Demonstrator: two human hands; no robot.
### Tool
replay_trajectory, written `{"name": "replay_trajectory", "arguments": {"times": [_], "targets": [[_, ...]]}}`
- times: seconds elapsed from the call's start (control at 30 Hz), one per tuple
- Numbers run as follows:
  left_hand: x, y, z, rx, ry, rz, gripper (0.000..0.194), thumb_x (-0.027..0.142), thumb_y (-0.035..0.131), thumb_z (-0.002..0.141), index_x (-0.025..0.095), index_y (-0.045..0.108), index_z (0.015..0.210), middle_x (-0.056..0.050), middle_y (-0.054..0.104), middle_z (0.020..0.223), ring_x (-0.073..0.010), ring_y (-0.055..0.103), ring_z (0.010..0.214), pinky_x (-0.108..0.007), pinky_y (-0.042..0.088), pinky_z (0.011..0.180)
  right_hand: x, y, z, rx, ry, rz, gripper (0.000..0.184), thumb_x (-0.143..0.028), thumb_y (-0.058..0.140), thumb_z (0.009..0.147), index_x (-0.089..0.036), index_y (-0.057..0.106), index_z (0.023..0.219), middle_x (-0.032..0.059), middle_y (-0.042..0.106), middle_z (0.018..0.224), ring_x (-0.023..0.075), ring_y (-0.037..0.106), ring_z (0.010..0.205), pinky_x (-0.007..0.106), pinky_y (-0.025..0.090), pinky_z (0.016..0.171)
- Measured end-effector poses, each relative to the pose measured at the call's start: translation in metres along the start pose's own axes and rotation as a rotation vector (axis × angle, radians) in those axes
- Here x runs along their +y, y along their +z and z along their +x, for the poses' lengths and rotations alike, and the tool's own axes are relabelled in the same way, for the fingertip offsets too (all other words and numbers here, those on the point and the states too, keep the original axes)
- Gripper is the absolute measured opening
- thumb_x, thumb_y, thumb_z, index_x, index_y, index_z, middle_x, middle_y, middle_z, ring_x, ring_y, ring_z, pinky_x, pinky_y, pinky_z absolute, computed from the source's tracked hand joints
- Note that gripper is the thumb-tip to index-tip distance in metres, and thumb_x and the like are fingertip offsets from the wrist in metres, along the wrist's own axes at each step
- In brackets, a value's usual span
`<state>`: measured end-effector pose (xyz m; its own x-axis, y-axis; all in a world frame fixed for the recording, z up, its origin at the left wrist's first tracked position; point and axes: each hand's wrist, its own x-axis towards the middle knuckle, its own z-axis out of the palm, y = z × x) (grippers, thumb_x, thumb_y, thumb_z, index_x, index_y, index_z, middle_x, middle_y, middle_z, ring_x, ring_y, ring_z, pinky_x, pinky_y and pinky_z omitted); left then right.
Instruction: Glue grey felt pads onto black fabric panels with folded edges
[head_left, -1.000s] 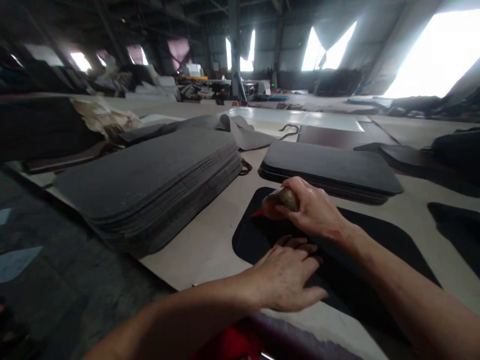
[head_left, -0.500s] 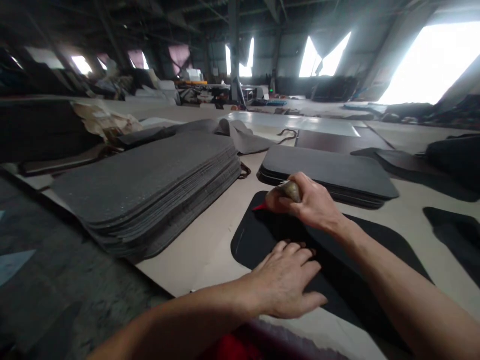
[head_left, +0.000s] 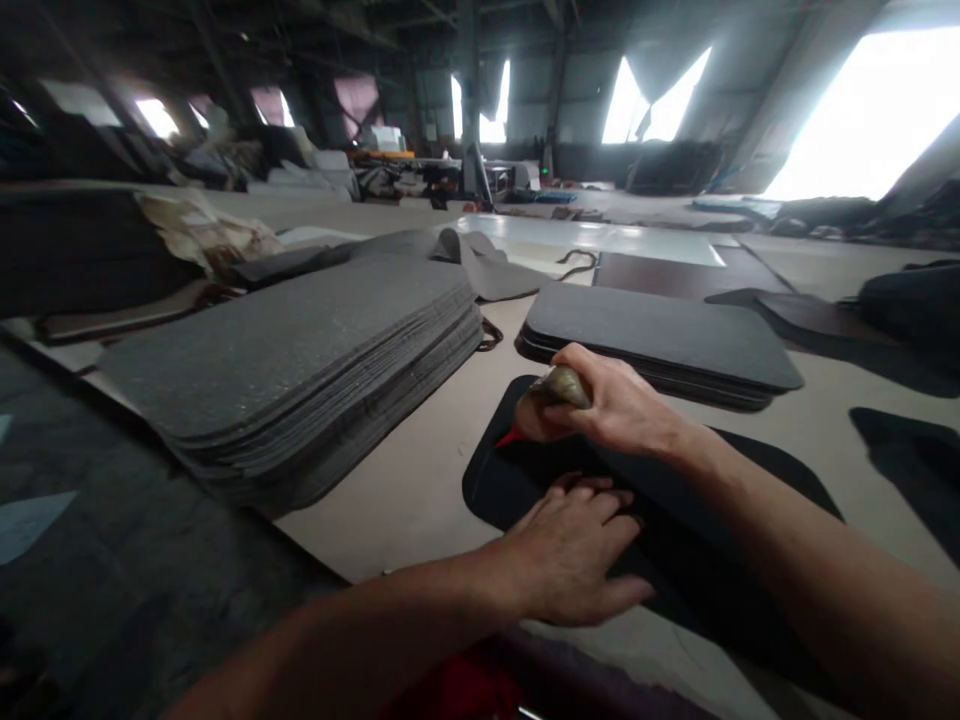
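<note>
A black pad with rounded corners (head_left: 499, 480) lies flat on the beige table in front of me. My left hand (head_left: 574, 550) rests flat on it, fingers stretched out and pressing down. Just beyond, my right hand (head_left: 607, 405) is closed round a brownish tool handle (head_left: 551, 395) whose red tip (head_left: 511, 436) touches the pad near its far left corner.
A tall stack of grey felt pads (head_left: 300, 350) sits to the left. A lower stack of dark pads (head_left: 660, 335) lies behind my right hand. More dark pieces (head_left: 907, 460) lie at the right. The table's near edge (head_left: 330, 560) drops to a dark floor on the left.
My right hand with the tool slid a little away along the pad and has come back slightly. My left hand has stayed flat on the pad.
</note>
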<state>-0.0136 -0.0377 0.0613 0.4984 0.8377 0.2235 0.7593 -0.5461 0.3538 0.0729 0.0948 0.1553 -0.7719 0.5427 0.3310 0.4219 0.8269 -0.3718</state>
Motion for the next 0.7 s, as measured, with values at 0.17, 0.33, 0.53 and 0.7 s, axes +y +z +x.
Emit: {"name": "replay_trajectory", "arguments": {"times": [0.17,0.33,0.53,0.7], "targets": [[0.000,0.000,-0.001,0.015,0.019,0.019,0.053,0.055,0.055,0.095,0.017,0.054,0.133,-0.011,0.055,0.141,-0.0324,0.040,0.138,-0.053,0.036,0.116,0.007,-0.001,0.011,0.046,-0.091,-0.175,0.027,-0.031,0.069,0.082,-0.023,0.055,0.102,0.0017,0.064,0.097,0.0216,0.060,0.081,0.029,0.036,0.066],[-0.002,0.001,-0.001,0.010,0.023,-0.007,0.053,0.054,0.055,0.096,0.017,0.053,0.133,-0.012,0.050,0.146,-0.0328,0.038,0.141,-0.055,0.029,0.121,0.024,-0.004,0.024,0.084,-0.082,-0.289,0.022,-0.032,0.065,0.085,-0.023,0.053,0.101,0.0031,0.063,0.098,0.0232,0.060,0.082,0.030,0.034,0.065],[-0.003,0.003,0.000,0.002,0.012,-0.040,0.053,0.053,0.056,0.096,0.017,0.052,0.135,-0.012,0.049,0.148,-0.0329,0.036,0.144,-0.057,0.027,0.122,0.045,-0.005,0.032,0.115,0.017,-0.370,0.021,-0.036,0.063,0.086,-0.022,0.052,0.099,0.0051,0.062,0.099,0.0248,0.060,0.084,0.030,0.031,0.062],[-0.003,0.004,-0.001,-0.004,0.001,-0.064,0.054,0.053,0.057,0.095,0.018,0.052,0.135,-0.012,0.047,0.150,-0.0327,0.036,0.144,-0.058,0.028,0.122,0.058,-0.004,0.034,0.144,0.097,-0.414,0.024,-0.036,0.065,0.084,-0.022,0.054,0.101,0.0053,0.063,0.099,0.0241,0.060,0.081,0.030,0.029,0.061]]}}
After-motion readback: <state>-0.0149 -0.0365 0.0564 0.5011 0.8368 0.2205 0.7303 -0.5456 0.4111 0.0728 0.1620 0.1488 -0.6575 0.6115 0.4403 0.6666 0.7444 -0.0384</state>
